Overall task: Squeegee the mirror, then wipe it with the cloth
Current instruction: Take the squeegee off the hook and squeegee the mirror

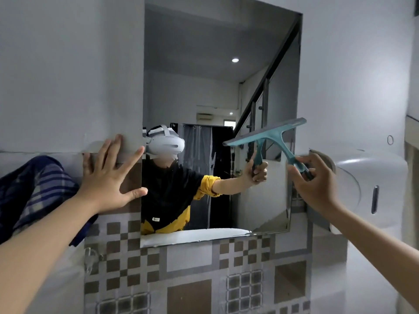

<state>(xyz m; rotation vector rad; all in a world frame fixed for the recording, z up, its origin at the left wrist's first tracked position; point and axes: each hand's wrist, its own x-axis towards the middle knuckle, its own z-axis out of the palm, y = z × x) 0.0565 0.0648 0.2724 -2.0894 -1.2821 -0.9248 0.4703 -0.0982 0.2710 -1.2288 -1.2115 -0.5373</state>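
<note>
A tall frameless mirror [222,91] hangs on the wall straight ahead. My right hand [315,184] grips the handle of a teal squeegee [269,134], whose blade lies tilted against the mirror's right side at mid height. My left hand [111,177] rests flat on the wall at the mirror's left edge, fingers spread and holding nothing. A dark blue checked cloth [38,189] hangs at the far left, draped over my left forearm or the ledge behind it; I cannot tell which. The mirror reflects a person in a headset.
A white wall-mounted dispenser [371,189] sits right of the mirror, close to my right hand. Brown and grey patterned tiles [188,275] cover the wall below the mirror. A small clear hook [90,257] is fixed at lower left.
</note>
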